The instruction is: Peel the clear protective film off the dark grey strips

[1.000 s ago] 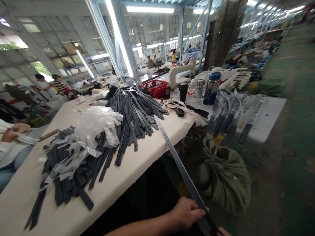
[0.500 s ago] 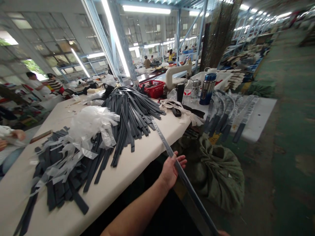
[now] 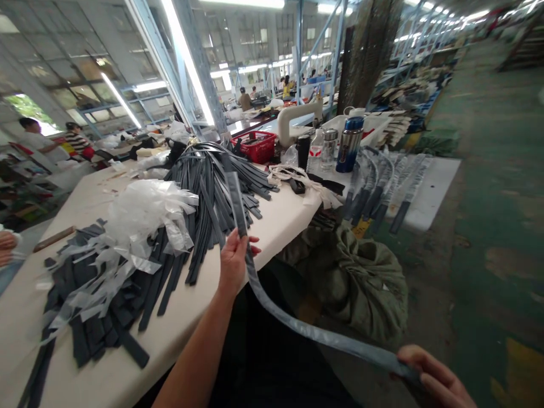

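Note:
A long dark grey strap (image 3: 297, 327) in a clear plastic sleeve hangs in a curve between my two hands. My left hand (image 3: 235, 258) grips it near its upper end, which points up over the table's edge. At the lower right my right hand (image 3: 429, 371) pinches the other end between thumb and fingers. Beyond my left hand a large bundle of dark grey straps (image 3: 208, 192) fans out on the table (image 3: 272, 229). Nearer lies another heap of straps (image 3: 97, 328), partly covered by a pile of clear plastic sleeves (image 3: 148, 212).
Sleeved straps (image 3: 374, 195) hang over a white side table (image 3: 433, 192), near a blue steel flask (image 3: 350, 144). A red basket (image 3: 255, 147) stands behind the bundle. A green cloth sack (image 3: 365, 283) sits on the floor. Another person's hand (image 3: 6, 246) shows at far left.
My left hand has moved left and up, lifting its strap end. My right hand has come further into view, and the strap has gone from straight to curved.

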Tool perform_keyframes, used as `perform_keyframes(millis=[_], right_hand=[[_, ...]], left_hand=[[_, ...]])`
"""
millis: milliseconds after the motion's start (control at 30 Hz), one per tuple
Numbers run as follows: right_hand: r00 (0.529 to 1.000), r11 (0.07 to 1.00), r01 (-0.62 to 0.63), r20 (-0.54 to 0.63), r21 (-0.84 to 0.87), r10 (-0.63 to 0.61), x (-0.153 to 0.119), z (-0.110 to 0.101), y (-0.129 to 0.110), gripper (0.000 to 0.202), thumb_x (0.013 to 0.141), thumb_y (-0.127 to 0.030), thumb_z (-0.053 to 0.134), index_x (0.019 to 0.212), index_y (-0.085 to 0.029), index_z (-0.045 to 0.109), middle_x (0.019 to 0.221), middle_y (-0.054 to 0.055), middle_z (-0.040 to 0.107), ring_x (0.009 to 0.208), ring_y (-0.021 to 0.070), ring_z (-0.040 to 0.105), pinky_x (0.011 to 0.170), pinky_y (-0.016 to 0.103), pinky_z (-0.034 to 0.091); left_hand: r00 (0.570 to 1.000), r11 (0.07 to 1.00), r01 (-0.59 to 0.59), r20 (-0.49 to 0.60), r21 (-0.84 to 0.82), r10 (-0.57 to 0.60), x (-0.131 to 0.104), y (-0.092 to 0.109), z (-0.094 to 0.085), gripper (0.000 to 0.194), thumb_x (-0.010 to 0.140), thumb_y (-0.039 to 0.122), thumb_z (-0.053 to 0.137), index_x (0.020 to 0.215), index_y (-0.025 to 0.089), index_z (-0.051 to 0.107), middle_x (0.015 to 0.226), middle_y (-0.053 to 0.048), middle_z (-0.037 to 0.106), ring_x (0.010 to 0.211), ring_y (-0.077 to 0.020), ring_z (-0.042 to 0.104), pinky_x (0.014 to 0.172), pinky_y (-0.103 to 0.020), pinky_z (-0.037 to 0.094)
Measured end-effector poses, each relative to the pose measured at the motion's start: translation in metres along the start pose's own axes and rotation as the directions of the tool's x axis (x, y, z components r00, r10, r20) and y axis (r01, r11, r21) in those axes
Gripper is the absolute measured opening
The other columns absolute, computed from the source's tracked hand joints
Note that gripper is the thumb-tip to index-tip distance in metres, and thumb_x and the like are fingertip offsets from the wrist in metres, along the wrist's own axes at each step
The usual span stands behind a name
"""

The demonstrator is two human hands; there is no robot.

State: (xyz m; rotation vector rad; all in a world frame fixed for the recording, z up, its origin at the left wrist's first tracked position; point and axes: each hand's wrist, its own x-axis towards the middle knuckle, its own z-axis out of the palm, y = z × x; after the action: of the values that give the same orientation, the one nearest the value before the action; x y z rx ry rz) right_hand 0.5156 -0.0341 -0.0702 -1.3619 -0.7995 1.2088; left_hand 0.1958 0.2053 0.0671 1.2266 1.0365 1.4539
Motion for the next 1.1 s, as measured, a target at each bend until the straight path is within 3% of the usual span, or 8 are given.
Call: perform_keyframes(millis=[167,267,400,633,733,867,967,1100], right_hand=[[0.95,0.961,0.251,0.164,0.116,-0.267,0.023,0.038,-0.077,0.033,0.076,-0.052,0.078,0.065,-0.022,0.07,0.058,0.003,0.061,0.052,0.0141,0.055,0.049,0.024,0.044],[0.948,0.994,0.092,0.3,0.065,-0.107,0.033,0.058,-0.099,0.032,0.077,-0.049,0.077,0.072,-0.018,0.073,0.058,-0.001,0.059,0.038,0.0055,0.044,0.037,0.017,0.031],[0.879,0.999,-0.054,0.475,-0.007,0.051,0.027,0.062,-0.1,0.039,0.072,-0.054,0.077,0.07,-0.015,0.075,0.053,-0.003,0.057,0.034,0.0033,0.042,0.033,0.014,0.027],[0.853,0.919,0.046,0.463,0.392,-0.24,0.011,0.049,-0.085,0.053,0.057,-0.069,0.081,0.074,-0.02,0.07,0.059,-0.003,0.058,0.042,0.008,0.055,0.043,0.02,0.043],[0.9,0.949,0.248,0.316,0.194,-0.3,0.025,0.049,-0.097,0.032,0.077,-0.05,0.079,0.087,-0.02,0.075,0.065,0.0,0.062,0.05,0.0095,0.057,0.048,0.02,0.045],[0.847,0.887,0.458,0.331,-0.056,-0.417,0.058,0.059,-0.117,0.02,0.089,-0.039,0.069,0.092,-0.021,0.079,0.104,0.008,0.071,0.096,0.0187,0.065,0.086,0.031,0.051],[0.831,0.921,0.388,0.424,0.022,-0.36,0.082,0.069,-0.12,0.023,0.09,-0.042,0.066,0.094,-0.023,0.078,0.135,0.007,0.062,0.125,0.0247,0.055,0.106,0.04,0.042],[0.855,0.945,0.312,0.405,0.094,-0.323,0.097,0.084,-0.118,0.028,0.088,-0.045,0.068,0.093,-0.019,0.077,0.106,0.008,0.076,0.102,0.0229,0.069,0.096,0.039,0.05]], left_hand=[[0.889,0.938,0.249,0.328,0.242,-0.32,-0.064,-0.018,-0.018,0.031,0.085,0.043,0.064,0.101,0.017,0.068,0.081,-0.003,0.07,0.055,-0.0116,0.063,0.052,-0.023,0.046],[0.819,0.886,0.312,0.377,0.342,-0.434,-0.101,-0.034,-0.03,0.036,0.087,0.044,0.061,0.111,0.018,0.067,0.082,-0.003,0.07,0.057,-0.0126,0.063,0.055,-0.024,0.046],[0.816,0.847,0.355,0.311,0.396,-0.488,-0.131,-0.048,-0.052,0.038,0.087,0.046,0.06,0.113,0.018,0.067,0.085,-0.004,0.07,0.06,-0.0142,0.063,0.057,-0.026,0.047],[0.799,0.821,0.43,0.265,0.375,-0.539,-0.142,-0.05,-0.058,0.046,0.08,0.057,0.066,0.103,0.017,0.069,0.083,-0.005,0.071,0.058,-0.0155,0.062,0.055,-0.027,0.046],[0.767,0.821,0.423,0.331,0.383,-0.55,-0.141,-0.049,-0.052,0.045,0.081,0.057,0.065,0.102,0.017,0.07,0.083,-0.006,0.071,0.06,-0.0157,0.063,0.056,-0.027,0.047],[0.714,0.839,0.373,0.455,0.396,-0.533,-0.141,-0.053,-0.045,0.041,0.085,0.054,0.061,0.104,0.019,0.07,0.084,-0.006,0.071,0.062,-0.0152,0.063,0.058,-0.026,0.047],[0.666,0.837,0.371,0.513,0.402,-0.541,-0.14,-0.055,-0.042,0.042,0.087,0.053,0.06,0.109,0.019,0.069,0.086,-0.006,0.071,0.063,-0.0151,0.063,0.059,-0.026,0.047],[0.569,0.823,0.357,0.596,0.442,-0.567,-0.13,-0.047,-0.038,0.042,0.09,0.05,0.056,0.115,0.019,0.068,0.089,-0.006,0.07,0.07,-0.0167,0.064,0.066,-0.027,0.05]])
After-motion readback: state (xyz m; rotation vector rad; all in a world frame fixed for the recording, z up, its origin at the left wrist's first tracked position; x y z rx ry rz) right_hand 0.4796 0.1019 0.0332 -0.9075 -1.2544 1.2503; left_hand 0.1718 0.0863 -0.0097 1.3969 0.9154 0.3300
